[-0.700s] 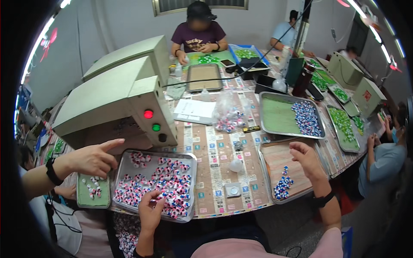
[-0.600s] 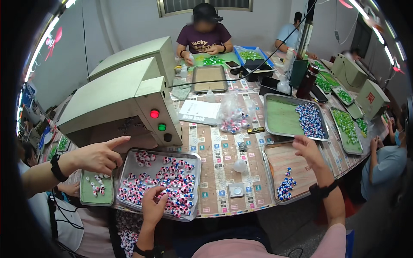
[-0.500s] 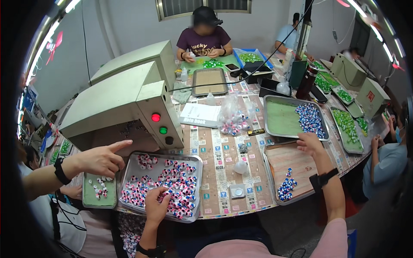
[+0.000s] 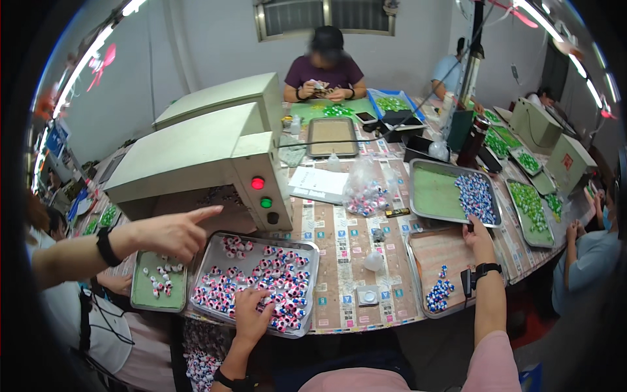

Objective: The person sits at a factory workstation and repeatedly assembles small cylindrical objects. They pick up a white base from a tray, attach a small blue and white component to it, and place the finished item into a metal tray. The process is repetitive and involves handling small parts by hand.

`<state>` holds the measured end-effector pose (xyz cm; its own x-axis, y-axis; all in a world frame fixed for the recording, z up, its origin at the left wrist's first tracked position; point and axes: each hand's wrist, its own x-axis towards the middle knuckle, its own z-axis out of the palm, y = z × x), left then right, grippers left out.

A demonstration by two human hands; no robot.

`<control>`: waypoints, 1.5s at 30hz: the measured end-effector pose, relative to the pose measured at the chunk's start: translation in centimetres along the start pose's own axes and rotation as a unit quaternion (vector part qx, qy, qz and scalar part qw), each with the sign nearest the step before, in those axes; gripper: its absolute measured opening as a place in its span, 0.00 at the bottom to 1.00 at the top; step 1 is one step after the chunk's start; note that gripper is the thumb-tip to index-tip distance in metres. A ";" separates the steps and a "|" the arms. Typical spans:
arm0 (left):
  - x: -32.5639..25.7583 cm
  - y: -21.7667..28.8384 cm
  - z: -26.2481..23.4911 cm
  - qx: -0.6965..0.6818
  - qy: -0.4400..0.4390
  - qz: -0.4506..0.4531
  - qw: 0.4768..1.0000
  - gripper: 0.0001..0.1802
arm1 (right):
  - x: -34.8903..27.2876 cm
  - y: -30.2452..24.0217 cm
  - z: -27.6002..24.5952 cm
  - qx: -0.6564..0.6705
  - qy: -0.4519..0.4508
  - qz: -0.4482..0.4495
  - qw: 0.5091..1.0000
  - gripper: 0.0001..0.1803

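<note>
My left hand [image 4: 250, 313] rests over the near side of a metal tray [image 4: 314, 274] holding many small pink, white and blue pieces [image 4: 277, 269]. Its fingers are bent down among the pieces, and what they pinch is hidden. To the right, my right hand [image 4: 480, 238] has its fingertips at the near rim of another metal tray [image 4: 424, 215], lined in green, with a heap of small blue and white pieces [image 4: 475, 196] at its right. My thumb and fingers close on that rim. Below it lies a tray with a wood-coloured bottom [image 4: 444, 251] and a few blue pieces [image 4: 439, 294].
At the left, a co-worker's hand [image 4: 176, 232] points across the tray toward a cream machine box [image 4: 189, 160] with lit buttons. A small green tray [image 4: 153, 297], a plastic bag of pieces [image 4: 366, 196], a notebook [image 4: 319, 183] and a white round bulb [image 4: 373, 261] stand around. Another person sits opposite.
My right hand has moved from above the tray edge onto the green-lined tray's rim. My left hand has settled lower over the pieces. The whole view has shifted slightly.
</note>
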<state>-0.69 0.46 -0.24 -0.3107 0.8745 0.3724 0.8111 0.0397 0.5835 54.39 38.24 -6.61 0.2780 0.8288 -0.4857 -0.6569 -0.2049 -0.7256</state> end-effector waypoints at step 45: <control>-4.5 5.5 -6.2 0.035 0.036 -0.089 0.995 0.16 | -7.3 8.4 27.8 -0.681 -0.276 -0.183 0.653 0.65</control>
<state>2.07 -6.25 5.73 -0.4843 0.8142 0.3203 0.7723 0.2258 0.5938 27.35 44.92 4.42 -0.3000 0.9364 -0.1820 0.7198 0.0970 -0.6873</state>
